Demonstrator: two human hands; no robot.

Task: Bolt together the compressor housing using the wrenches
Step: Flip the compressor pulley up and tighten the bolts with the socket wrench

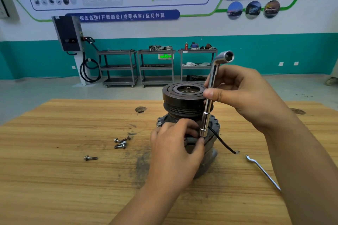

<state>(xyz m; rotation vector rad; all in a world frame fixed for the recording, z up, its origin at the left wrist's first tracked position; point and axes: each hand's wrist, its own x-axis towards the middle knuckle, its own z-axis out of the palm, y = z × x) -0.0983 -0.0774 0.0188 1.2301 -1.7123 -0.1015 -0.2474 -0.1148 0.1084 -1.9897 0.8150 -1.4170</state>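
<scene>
Bare forearms reach in from the lower edge over a wooden table (54,179) with a dark, greasy smear at its middle. Left of the left hand (175,153), three loose bolts (121,142) lie in a small cluster, and a fourth bolt (90,158) lies alone, nearer the viewer. Below the right hand (243,93), partly hidden by that forearm, a slim second wrench (263,171) lies flat on the table. A black cable (222,141) trails from the compressor toward it. Grey tool carts (156,67) stand against a teal wall well beyond both hands.

Between the hands, the compressor (184,100) stands upright at the table's middle. Its dark grooved pulley is on top, with a threaded shaft stub at the centre. Its grey metal housing sits below, and the left hand hides most of the housing's front.

That left hand grips the housing's upper edge with fingers curled, the thumb tip just under the tool's lower socket. The right hand pinches the shaft of a chrome L-shaped socket wrench (210,86) between thumb and fingers. The wrench stands nearly upright beside the pulley, its bent upper socket open toward the viewer.
</scene>
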